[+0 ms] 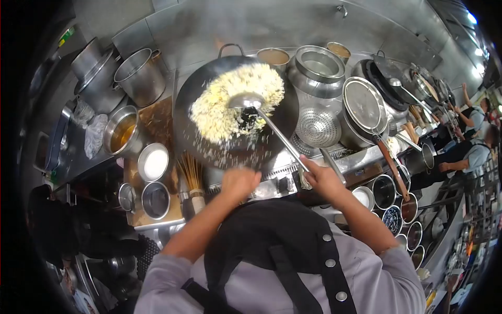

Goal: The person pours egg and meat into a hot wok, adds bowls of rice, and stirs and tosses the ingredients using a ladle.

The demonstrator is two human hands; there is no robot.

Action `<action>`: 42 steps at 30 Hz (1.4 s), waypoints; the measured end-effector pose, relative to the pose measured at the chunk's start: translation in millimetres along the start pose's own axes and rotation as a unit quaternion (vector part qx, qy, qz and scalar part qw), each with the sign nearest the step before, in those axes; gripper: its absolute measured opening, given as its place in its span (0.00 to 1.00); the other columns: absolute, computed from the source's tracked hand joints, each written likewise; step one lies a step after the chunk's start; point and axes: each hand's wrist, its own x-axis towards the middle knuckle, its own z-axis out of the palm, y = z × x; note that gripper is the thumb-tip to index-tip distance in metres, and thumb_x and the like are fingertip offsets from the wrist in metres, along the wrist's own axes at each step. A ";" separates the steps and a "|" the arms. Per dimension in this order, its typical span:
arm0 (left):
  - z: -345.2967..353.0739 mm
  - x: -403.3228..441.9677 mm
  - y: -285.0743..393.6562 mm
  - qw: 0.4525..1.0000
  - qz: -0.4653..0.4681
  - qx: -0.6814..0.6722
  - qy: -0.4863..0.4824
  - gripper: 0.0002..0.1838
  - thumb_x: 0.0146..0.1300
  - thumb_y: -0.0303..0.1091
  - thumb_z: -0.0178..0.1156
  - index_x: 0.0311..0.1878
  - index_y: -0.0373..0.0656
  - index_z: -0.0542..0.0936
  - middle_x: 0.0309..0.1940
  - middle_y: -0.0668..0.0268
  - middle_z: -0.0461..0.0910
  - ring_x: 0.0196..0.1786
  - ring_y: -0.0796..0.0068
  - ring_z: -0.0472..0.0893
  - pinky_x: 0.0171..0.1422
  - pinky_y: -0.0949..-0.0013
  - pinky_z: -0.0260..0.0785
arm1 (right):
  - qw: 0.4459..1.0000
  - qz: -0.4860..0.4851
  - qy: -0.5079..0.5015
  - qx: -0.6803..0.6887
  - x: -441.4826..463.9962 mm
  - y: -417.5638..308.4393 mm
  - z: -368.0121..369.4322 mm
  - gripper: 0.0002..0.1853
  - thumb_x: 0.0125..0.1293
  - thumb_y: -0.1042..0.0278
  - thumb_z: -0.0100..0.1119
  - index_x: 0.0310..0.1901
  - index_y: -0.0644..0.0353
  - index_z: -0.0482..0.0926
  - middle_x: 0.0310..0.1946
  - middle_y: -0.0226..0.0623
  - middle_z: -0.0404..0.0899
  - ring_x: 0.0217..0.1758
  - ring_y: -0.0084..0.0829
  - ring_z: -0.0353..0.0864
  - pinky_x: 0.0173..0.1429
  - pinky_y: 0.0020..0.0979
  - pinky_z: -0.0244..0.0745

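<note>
A large dark wok (191,131) holds fried rice with yellow egg bits (214,99), heaped toward its far side. Loose grains are in the air and blurred over the near half. My left hand (240,184) is closed in a fist at the wok's near rim; the part it grips is hidden beneath the fingers. In my right hand (323,180) is the long handle of a metal ladle (246,100). The ladle's bowl rests among the rice, near the middle of the wok. A loop handle (230,48) stands up at the wok's far edge.
Right of the wok are a perforated strainer (318,128), a steel pot (319,62) and a mesh sieve (364,104). Leftward stand a pot of amber liquid (124,133), a white-filled bowl (153,162) and a bamboo brush (194,183). Other people (473,152) work at far right.
</note>
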 end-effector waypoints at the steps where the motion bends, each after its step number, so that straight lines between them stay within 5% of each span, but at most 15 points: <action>1: 16.9 -27.7 -4.8 0.998 0.031 -0.003 -0.049 0.26 0.71 0.56 0.57 0.26 0.46 0.86 0.29 0.57 0.87 0.32 0.54 0.86 0.37 0.51 0.79 | 1.000 0.003 0.000 0.000 -11.6 -3.0 -4.3 0.28 0.77 0.63 0.61 0.77 0.45 0.72 0.25 0.32 0.77 0.26 0.22 0.78 0.32 0.34 0.77; 3: -16.0 -40.9 -1.3 0.998 0.055 -0.027 -0.028 0.25 0.70 0.57 0.58 0.25 0.48 0.86 0.26 0.59 0.85 0.29 0.53 0.86 0.35 0.50 0.78 | 0.995 -0.005 0.003 0.095 -32.9 -26.2 -39.5 0.28 0.76 0.63 0.63 0.76 0.46 0.72 0.25 0.33 0.77 0.24 0.22 0.76 0.33 0.33 0.77; 5: -53.6 -14.1 -5.9 0.999 0.046 -0.017 -0.005 0.25 0.70 0.56 0.58 0.24 0.47 0.85 0.25 0.58 0.84 0.28 0.52 0.85 0.34 0.50 0.77 | 0.930 0.218 -0.169 0.244 -54.5 -62.9 -108.5 0.29 0.75 0.64 0.64 0.76 0.47 0.72 0.24 0.33 0.77 0.23 0.22 0.75 0.33 0.32 0.77; 8: -48.4 55.9 -29.9 0.993 0.076 -0.049 0.072 0.25 0.69 0.53 0.58 0.24 0.44 0.84 0.25 0.57 0.84 0.29 0.51 0.84 0.35 0.48 0.76 | 0.894 0.288 -0.214 0.270 -59.3 -63.0 -128.0 0.30 0.75 0.64 0.64 0.77 0.44 0.72 0.24 0.31 0.76 0.22 0.19 0.74 0.33 0.31 0.77; 11: -10.3 64.2 -24.4 0.991 0.008 -0.041 0.129 0.24 0.69 0.53 0.58 0.25 0.44 0.84 0.26 0.57 0.84 0.30 0.50 0.84 0.36 0.47 0.75 | 0.991 0.077 -0.085 0.062 -18.6 -30.3 -56.3 0.29 0.75 0.61 0.64 0.76 0.45 0.72 0.31 0.51 0.84 0.31 0.48 0.85 0.43 0.42 0.79; 14: -5.2 -5.1 0.6 0.999 -0.026 -0.011 -0.019 0.25 0.69 0.55 0.58 0.22 0.45 0.83 0.25 0.54 0.84 0.32 0.49 0.86 0.37 0.46 0.78 | 0.990 0.076 -0.057 0.100 -6.9 -17.5 -19.9 0.27 0.76 0.60 0.63 0.75 0.46 0.73 0.38 0.60 0.83 0.42 0.59 0.84 0.49 0.46 0.78; 15: -10.1 -23.3 -0.6 0.998 0.017 -0.020 -0.054 0.26 0.68 0.57 0.58 0.21 0.46 0.83 0.25 0.55 0.85 0.31 0.51 0.87 0.37 0.48 0.79 | 0.980 0.120 -0.049 0.150 -20.8 -34.1 -35.3 0.27 0.77 0.61 0.61 0.75 0.48 0.72 0.39 0.56 0.86 0.42 0.55 0.86 0.51 0.46 0.78; 16: -6.0 -33.4 -9.6 0.992 0.073 -0.090 0.046 0.26 0.66 0.57 0.59 0.20 0.47 0.83 0.24 0.57 0.84 0.29 0.52 0.86 0.34 0.49 0.78 | 0.974 0.093 -0.009 0.207 -38.1 -30.4 -35.2 0.26 0.78 0.64 0.60 0.75 0.51 0.72 0.30 0.46 0.86 0.31 0.45 0.85 0.42 0.42 0.80; 18: -49.9 4.0 -4.3 0.998 -0.029 0.040 -0.044 0.24 0.65 0.55 0.61 0.21 0.47 0.83 0.23 0.59 0.83 0.28 0.54 0.85 0.32 0.51 0.76 | 0.880 0.259 -0.024 0.397 -52.6 -50.5 -55.4 0.29 0.79 0.66 0.56 0.79 0.51 0.67 0.24 0.35 0.79 0.22 0.30 0.78 0.31 0.35 0.78; 20: -40.0 42.0 -27.4 0.993 0.030 -0.044 0.104 0.22 0.65 0.51 0.64 0.21 0.46 0.81 0.22 0.59 0.79 0.27 0.51 0.82 0.32 0.49 0.72 | 0.876 0.258 -0.003 0.406 -24.4 -55.0 -56.2 0.31 0.80 0.67 0.55 0.81 0.49 0.61 0.23 0.33 0.76 0.21 0.27 0.75 0.28 0.32 0.75; 23: -20.6 85.2 -50.6 0.983 0.022 -0.090 0.158 0.21 0.64 0.49 0.65 0.21 0.44 0.80 0.23 0.58 0.80 0.29 0.51 0.81 0.36 0.49 0.73 | 0.885 0.251 0.019 0.391 48.8 -53.3 -20.7 0.36 0.79 0.70 0.53 0.83 0.48 0.50 0.26 0.27 0.72 0.21 0.20 0.68 0.24 0.27 0.70; 32: -3.6 97.6 -70.4 0.981 0.012 -0.096 0.169 0.21 0.62 0.50 0.65 0.20 0.44 0.80 0.22 0.58 0.81 0.29 0.50 0.82 0.34 0.49 0.74 | 0.806 0.251 -0.100 0.527 96.1 -56.8 -33.6 0.32 0.75 0.71 0.56 0.78 0.53 0.59 0.24 0.30 0.73 0.19 0.24 0.72 0.22 0.28 0.68; 35: -4.8 97.1 -70.6 0.981 0.014 -0.090 0.172 0.22 0.62 0.50 0.65 0.20 0.44 0.79 0.21 0.59 0.81 0.28 0.51 0.82 0.34 0.49 0.74 | 0.866 0.240 -0.028 0.437 153.6 -24.4 -4.6 0.31 0.75 0.70 0.57 0.77 0.54 0.62 0.24 0.29 0.73 0.18 0.23 0.71 0.21 0.29 0.68; 40: -3.7 97.0 -71.0 0.979 0.013 -0.095 0.181 0.22 0.62 0.51 0.66 0.19 0.45 0.79 0.21 0.60 0.80 0.27 0.52 0.81 0.33 0.49 0.74 | 0.890 0.185 -0.187 0.372 192.8 -55.5 17.5 0.33 0.75 0.69 0.57 0.78 0.56 0.60 0.25 0.32 0.75 0.21 0.22 0.74 0.24 0.32 0.73; 42: -4.2 97.0 -73.1 0.978 0.027 -0.096 0.186 0.22 0.62 0.51 0.66 0.19 0.45 0.79 0.21 0.62 0.80 0.27 0.53 0.82 0.33 0.49 0.74 | 0.952 0.073 -0.217 0.205 161.9 -43.9 17.0 0.36 0.73 0.69 0.58 0.80 0.46 0.58 0.31 0.48 0.83 0.30 0.42 0.86 0.38 0.45 0.81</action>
